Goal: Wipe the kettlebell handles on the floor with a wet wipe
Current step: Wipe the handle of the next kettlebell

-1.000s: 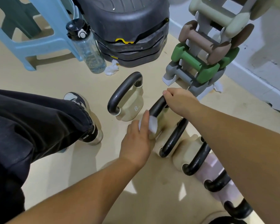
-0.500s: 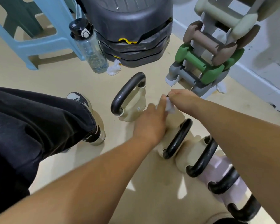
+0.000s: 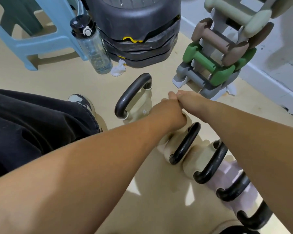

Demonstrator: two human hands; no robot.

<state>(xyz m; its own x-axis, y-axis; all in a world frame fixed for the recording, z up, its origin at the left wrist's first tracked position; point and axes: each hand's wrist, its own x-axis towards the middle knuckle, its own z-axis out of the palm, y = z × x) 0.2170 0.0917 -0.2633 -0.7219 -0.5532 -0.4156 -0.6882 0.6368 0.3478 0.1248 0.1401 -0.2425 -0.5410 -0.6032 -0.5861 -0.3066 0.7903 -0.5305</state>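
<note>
A row of cream and pale kettlebells with black handles runs along the floor from centre to lower right. The farthest kettlebell [image 3: 143, 112], marked 8, stands apart with its handle [image 3: 132, 95] bare. My left hand [image 3: 169, 112] and my right hand [image 3: 191, 100] meet, fingers closed, over the far end of the second kettlebell's handle, which they hide. The wet wipe is out of sight inside my left hand. The third handle [image 3: 184, 144] and fourth handle [image 3: 211, 162] lie uncovered just below my hands.
A water bottle [image 3: 91, 46] and a crumpled white wipe [image 3: 118, 69] sit beside a black stacked platform [image 3: 135, 31]. A blue stool [image 3: 46, 31] stands at back left, a dumbbell rack [image 3: 218, 56] at back right by the wall. My shoe [image 3: 82, 100] is left of the kettlebells.
My left hand has slid with the wipe up the second handle from its near part to the far end, meeting my right hand. The wipe is now hidden.
</note>
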